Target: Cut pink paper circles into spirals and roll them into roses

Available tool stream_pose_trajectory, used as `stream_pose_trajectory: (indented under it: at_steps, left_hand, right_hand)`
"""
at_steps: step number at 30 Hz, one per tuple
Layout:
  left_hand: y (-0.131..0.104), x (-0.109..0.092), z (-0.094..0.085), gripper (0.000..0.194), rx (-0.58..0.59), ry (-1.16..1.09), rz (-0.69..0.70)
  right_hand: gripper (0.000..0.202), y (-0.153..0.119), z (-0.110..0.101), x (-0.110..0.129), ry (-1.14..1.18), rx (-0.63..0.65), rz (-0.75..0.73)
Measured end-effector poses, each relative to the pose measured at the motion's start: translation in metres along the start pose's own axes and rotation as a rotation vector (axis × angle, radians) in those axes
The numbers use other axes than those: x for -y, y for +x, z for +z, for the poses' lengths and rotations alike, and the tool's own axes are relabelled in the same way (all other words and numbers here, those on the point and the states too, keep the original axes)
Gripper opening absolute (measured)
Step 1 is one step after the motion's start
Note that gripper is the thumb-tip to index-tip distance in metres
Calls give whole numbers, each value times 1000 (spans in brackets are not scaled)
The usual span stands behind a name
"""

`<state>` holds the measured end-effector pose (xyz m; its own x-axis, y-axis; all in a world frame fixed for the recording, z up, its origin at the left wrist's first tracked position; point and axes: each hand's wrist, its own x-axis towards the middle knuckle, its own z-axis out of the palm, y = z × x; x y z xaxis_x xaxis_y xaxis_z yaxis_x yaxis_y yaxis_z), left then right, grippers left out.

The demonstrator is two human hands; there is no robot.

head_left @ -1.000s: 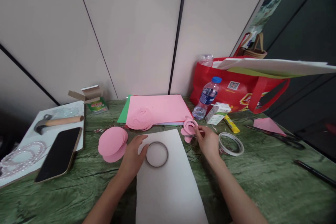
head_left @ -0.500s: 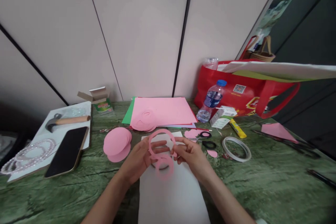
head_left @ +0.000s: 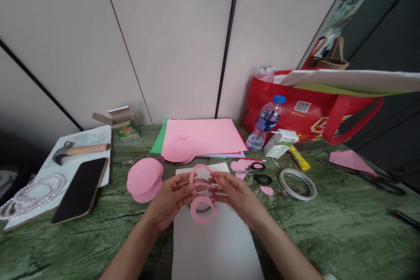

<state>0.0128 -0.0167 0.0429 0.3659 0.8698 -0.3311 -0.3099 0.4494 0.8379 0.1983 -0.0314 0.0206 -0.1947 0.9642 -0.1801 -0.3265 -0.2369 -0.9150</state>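
Note:
A curled pink paper strip [head_left: 197,217] with a large upper loop and a smaller spiral below is held up between both hands, over a white sheet [head_left: 216,245]. My left hand [head_left: 172,197] pinches its left side with thumb and fingers. On the right side, the fingers of my right hand [head_left: 234,192] are closed on the same strip. Left of my left hand lies a stack of pink paper circles [head_left: 144,177]. Scissors with black handles [head_left: 262,179] rest beyond my right hand, beside small pink paper cutouts [head_left: 241,165].
Pink sheets [head_left: 213,133] with cut spirals on top lie at the back. To the left are a phone [head_left: 80,190], a hammer [head_left: 82,150] and beads [head_left: 36,194]. A tape roll [head_left: 298,184], bottle [head_left: 266,122], glue stick [head_left: 299,157] and red bag [head_left: 288,105] stand right.
The upper loop of the pink strip has tilted and narrowed as my hands shifted their hold. The lower spiral now hangs as a rounder ring. The view has turned slightly.

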Motion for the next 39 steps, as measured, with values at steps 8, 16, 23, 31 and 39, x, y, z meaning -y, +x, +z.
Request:
stream_pose_trajectory:
  at_steps: [8,16,23,31,39]
  left_hand:
    - [-1,-1,-2,19,-101,300,247]
    - [-3,-3,-4,10,-270,759,662]
    - [-4,-1,-3,12,-323,745,630]
    - [-3,-6,-1,15,-287,786,571]
    - [10,2,-14,21,-323,887,404]
  right_hand:
    - [48,-7,7,1,-69,109,124]
    - [26,-3,4,-2,-91,25,-13]
    - [30,0,4,-3,-91,17,-28]
    - [27,3,1,-6,-205,-93,-71]
    - [21,6,-9,-18,-478,-121,-52]
